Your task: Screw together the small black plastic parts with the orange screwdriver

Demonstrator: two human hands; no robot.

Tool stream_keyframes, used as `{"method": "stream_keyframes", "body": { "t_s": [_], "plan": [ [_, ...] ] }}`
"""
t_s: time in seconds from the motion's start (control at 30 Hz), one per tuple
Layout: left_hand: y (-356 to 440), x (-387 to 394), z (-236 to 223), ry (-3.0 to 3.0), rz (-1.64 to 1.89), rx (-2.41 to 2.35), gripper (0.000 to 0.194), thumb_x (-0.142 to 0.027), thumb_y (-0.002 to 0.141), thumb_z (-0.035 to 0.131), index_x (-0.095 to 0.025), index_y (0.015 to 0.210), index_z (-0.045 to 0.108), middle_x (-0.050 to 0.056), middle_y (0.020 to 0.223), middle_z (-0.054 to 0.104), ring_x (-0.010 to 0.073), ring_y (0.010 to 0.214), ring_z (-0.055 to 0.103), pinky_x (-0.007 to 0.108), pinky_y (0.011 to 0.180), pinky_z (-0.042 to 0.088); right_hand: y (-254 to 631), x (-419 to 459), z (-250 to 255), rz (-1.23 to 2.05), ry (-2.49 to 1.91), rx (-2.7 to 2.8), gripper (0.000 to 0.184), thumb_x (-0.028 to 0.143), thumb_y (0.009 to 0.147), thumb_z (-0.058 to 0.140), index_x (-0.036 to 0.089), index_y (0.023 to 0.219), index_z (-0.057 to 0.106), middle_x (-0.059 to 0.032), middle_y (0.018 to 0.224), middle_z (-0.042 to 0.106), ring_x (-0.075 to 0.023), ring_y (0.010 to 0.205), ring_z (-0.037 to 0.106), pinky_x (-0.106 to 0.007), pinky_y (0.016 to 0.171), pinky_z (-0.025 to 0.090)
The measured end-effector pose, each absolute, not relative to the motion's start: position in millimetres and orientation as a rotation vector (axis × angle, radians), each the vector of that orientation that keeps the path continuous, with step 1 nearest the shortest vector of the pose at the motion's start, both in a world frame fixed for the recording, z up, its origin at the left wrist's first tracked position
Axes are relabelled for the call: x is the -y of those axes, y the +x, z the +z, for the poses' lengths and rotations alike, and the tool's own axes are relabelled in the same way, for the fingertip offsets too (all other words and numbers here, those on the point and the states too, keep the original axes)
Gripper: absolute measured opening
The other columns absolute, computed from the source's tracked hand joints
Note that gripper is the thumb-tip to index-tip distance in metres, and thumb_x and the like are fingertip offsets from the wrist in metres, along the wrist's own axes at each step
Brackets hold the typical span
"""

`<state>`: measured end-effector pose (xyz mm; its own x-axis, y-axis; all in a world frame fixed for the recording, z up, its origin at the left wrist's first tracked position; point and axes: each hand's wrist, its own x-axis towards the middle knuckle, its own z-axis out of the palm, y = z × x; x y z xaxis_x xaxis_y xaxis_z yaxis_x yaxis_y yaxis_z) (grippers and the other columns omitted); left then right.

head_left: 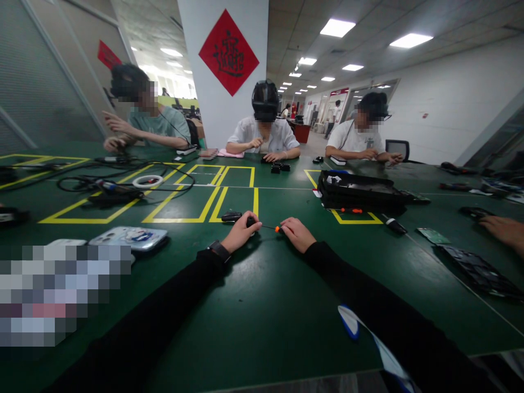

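Note:
Over the green table, both my hands meet around a small screwdriver. My right hand [298, 234] is closed on the handle end of the screwdriver [277, 229], which has an orange collar. Its thin shaft points left toward my left hand [242, 231]. That hand pinches a small black part [250, 221], mostly covered by my fingers; I cannot tell what kind it is, or whether the shaft tip touches it. Just beyond my left hand lies another small dark object [231, 216] on the tabletop.
Black trays [360, 188] are stacked ahead right, with an orange-and-black screwdriver [352, 210] before them. Black cables [98, 185] and a white ring [148, 181] lie left, near a phone [129, 238]. A circuit board [433, 236] lies right. Several people sit around; one person's hand [503, 229] reaches in.

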<state>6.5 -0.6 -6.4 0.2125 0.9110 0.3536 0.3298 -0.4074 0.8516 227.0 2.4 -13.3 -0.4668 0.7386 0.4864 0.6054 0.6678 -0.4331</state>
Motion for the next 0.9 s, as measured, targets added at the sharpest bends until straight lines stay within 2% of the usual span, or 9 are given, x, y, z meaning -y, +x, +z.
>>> {"method": "stream_keyframes", "body": {
  "t_s": [0.13, 0.3, 0.43, 0.57, 0.67, 0.8, 0.9],
  "plan": [
    [6.4, -0.8, -8.9, 1.865, 1.190, -1.120, 0.023, -0.038, 0.075, 0.048, -0.018, 0.084, 0.046, -0.003, 0.070, 0.052, 0.0106, 0.065, 0.050, 0.025, 0.065, 0.041, 228.5, -3.1, -14.8, 0.296, -0.967, 2.215, 0.013, 0.022, 0.081, 0.045, 0.016, 0.087, 0.054, -0.0066, 0.093, 0.053, -0.0163, 0.089, 0.047, -0.033, 0.083, 0.037],
    [6.7, 0.0, -9.0, 1.915, 1.196, -1.145, 0.022, -0.038, 0.074, 0.050, -0.018, 0.083, 0.047, -0.002, 0.073, 0.052, 0.0103, 0.066, 0.049, 0.024, 0.065, 0.040, 228.3, 0.9, -15.7, 0.361, -1.058, 2.185, 0.023, 0.024, 0.074, 0.055, 0.017, 0.095, 0.049, -0.0040, 0.090, 0.052, -0.0147, 0.080, 0.048, -0.029, 0.073, 0.039],
    [7.2, 1.4, -7.4, 1.903, 1.184, -1.157, 0.021, -0.037, 0.073, 0.050, -0.018, 0.083, 0.048, -0.002, 0.074, 0.051, 0.0102, 0.065, 0.048, 0.024, 0.064, 0.040, 227.3, 0.5, -12.8, 0.303, -1.080, 2.206, 0.016, 0.026, 0.079, 0.047, 0.016, 0.091, 0.053, -0.0047, 0.088, 0.053, -0.0152, 0.083, 0.047, -0.029, 0.076, 0.038],
    [7.0, 1.5, -7.2, 1.883, 1.177, -1.155, 0.020, -0.036, 0.073, 0.049, -0.018, 0.083, 0.048, -0.002, 0.073, 0.051, 0.0102, 0.064, 0.048, 0.024, 0.064, 0.040, 227.2, -1.4, -11.2, 0.270, -1.052, 2.229, 0.019, 0.022, 0.084, 0.037, 0.016, 0.082, 0.055, -0.0049, 0.085, 0.052, -0.0148, 0.083, 0.047, -0.030, 0.079, 0.036],
    [6.5, 1.0, -7.7, 1.881, 1.167, -1.135, 0.019, -0.034, 0.073, 0.049, -0.018, 0.083, 0.048, -0.002, 0.073, 0.052, 0.0103, 0.064, 0.048, 0.025, 0.065, 0.040, 228.0, -1.1, -12.6, 0.284, -1.027, 2.208, 0.012, 0.021, 0.080, 0.044, 0.017, 0.087, 0.053, -0.0045, 0.089, 0.051, -0.0143, 0.081, 0.047, -0.028, 0.076, 0.037],
    [6.9, 0.9, -7.5, 1.914, 1.184, -1.124, 0.018, -0.033, 0.073, 0.051, -0.018, 0.082, 0.049, -0.001, 0.076, 0.052, 0.0113, 0.069, 0.049, 0.025, 0.068, 0.040, 228.6, 0.0, -14.7, 0.335, -1.032, 2.186, 0.018, 0.021, 0.074, 0.053, 0.017, 0.092, 0.049, -0.0033, 0.088, 0.051, -0.0139, 0.078, 0.048, -0.027, 0.071, 0.039],
    [7.4, 1.4, -7.1, 1.922, 1.192, -1.132, 0.020, -0.034, 0.073, 0.051, -0.018, 0.082, 0.049, -0.001, 0.075, 0.052, 0.0116, 0.070, 0.049, 0.025, 0.068, 0.040, 228.1, 0.7, -14.3, 0.341, -1.028, 2.200, 0.022, 0.024, 0.074, 0.053, 0.017, 0.094, 0.049, -0.0037, 0.090, 0.051, -0.0145, 0.081, 0.048, -0.028, 0.074, 0.039]
  ]
}}
